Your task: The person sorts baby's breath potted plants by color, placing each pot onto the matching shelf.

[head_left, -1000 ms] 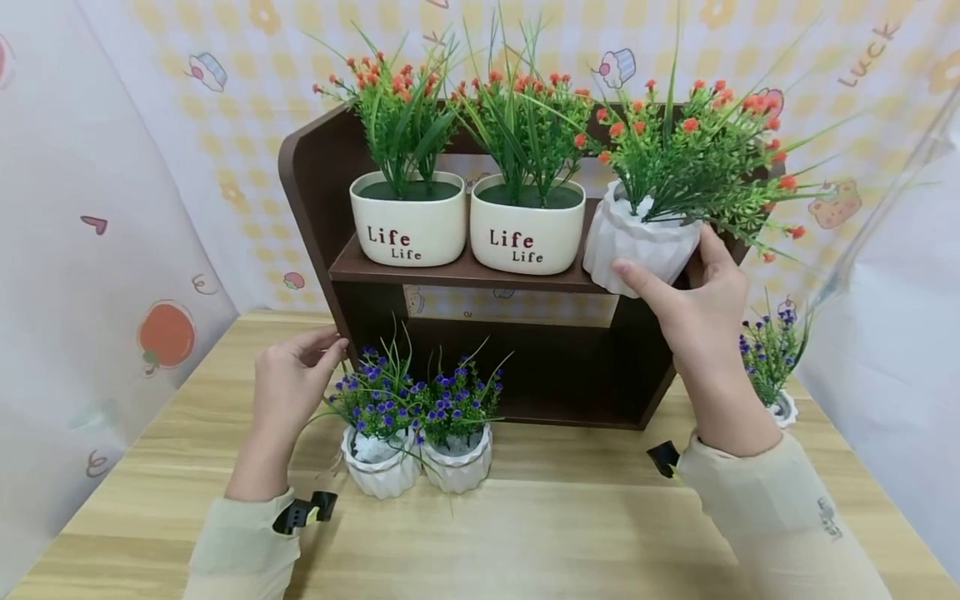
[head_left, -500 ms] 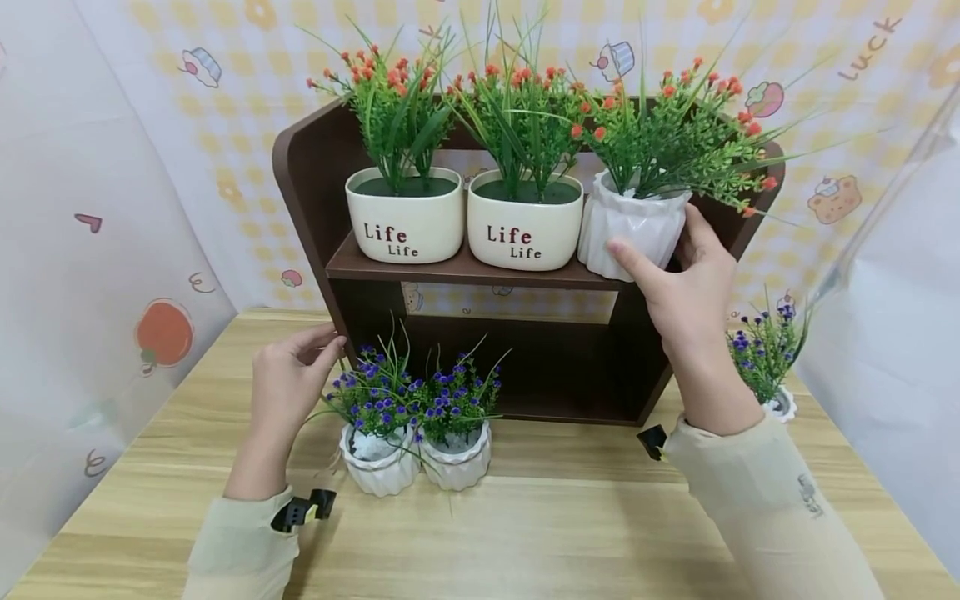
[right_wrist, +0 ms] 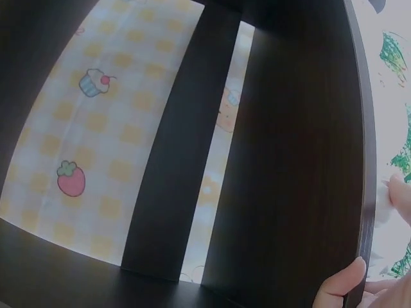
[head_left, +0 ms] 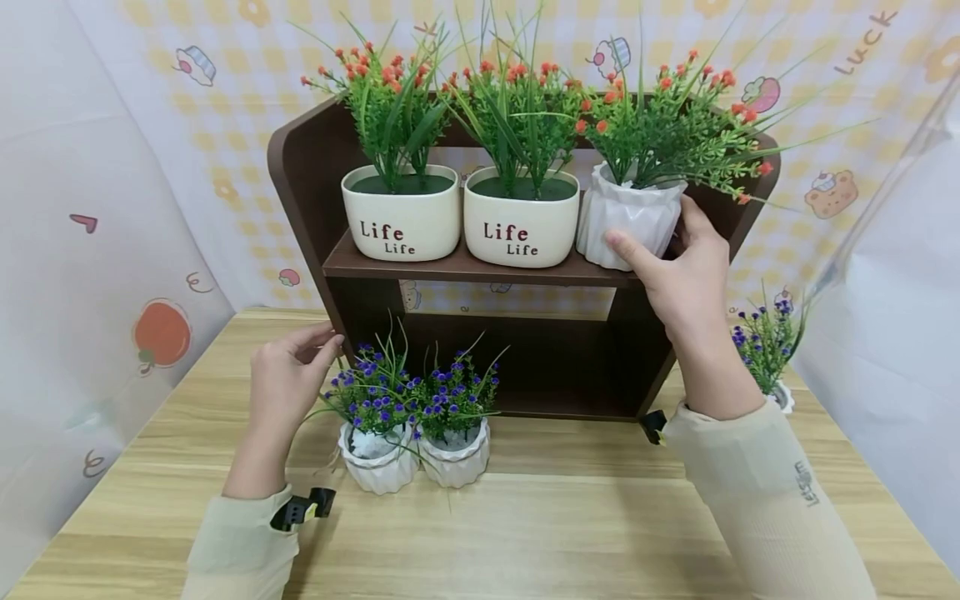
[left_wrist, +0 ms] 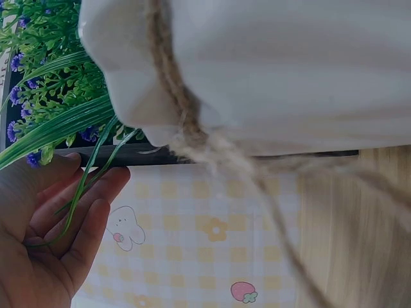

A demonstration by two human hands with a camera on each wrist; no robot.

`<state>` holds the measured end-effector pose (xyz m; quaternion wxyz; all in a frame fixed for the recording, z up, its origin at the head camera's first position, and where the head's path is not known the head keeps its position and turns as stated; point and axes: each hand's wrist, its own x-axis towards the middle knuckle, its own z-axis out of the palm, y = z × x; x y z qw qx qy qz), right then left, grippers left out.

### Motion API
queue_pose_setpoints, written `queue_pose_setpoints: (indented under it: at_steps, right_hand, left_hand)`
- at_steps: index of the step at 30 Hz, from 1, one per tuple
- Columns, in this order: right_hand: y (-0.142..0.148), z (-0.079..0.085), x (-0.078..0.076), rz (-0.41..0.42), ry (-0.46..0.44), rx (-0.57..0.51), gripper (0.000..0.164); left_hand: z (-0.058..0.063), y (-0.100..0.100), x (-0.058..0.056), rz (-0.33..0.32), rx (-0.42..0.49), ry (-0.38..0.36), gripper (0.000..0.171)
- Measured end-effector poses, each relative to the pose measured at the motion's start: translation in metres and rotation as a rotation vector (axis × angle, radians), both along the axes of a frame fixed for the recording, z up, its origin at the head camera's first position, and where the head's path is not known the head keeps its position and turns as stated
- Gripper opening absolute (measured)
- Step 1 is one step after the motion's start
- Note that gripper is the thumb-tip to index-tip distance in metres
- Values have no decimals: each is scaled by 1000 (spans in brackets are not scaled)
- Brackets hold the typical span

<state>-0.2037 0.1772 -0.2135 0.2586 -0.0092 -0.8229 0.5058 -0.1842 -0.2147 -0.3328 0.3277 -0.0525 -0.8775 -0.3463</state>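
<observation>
Right fingers point(head_left: 633, 252) grip white pot point(head_left: 630, 218); left fingers point(head_left: 327, 353) pinch shelf point(head_left: 450, 270); purple-flowered pots point(head_left: 456, 460) partly block lower tier point(head_left: 568, 400).

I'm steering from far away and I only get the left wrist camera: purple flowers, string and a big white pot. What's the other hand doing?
Observer: The right hand grips a white pot with orange-red flowers.
Operator: Ooh! Where's that one?
Observer: At the right end of the upper shelf, beside two cream pots.
Operator: Any other purple ones I'm missing?
Observer: Yes, a purple-flowered plant stands on the table, over past the right arm.
</observation>
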Motion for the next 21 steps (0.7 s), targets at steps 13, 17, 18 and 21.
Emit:
queue_pose_setpoints:
  at_steps: [13,17,18,21]
  right_hand:
    - [5,3,-2,73,-75,66,91]
    - [10,-2,4,105,-72,79,91]
    - [11,-3,6,111,-67,80,91]
    - [14,-9,12,137,-27,84,90]
  left_hand:
    - [1,-2,0,10,1,-12,20]
    - [1,-1,0,3,5,-19,19]
    - [1,-1,0,2,5,-20,19]
    - [1,-1,-1,0,6,-17,19]
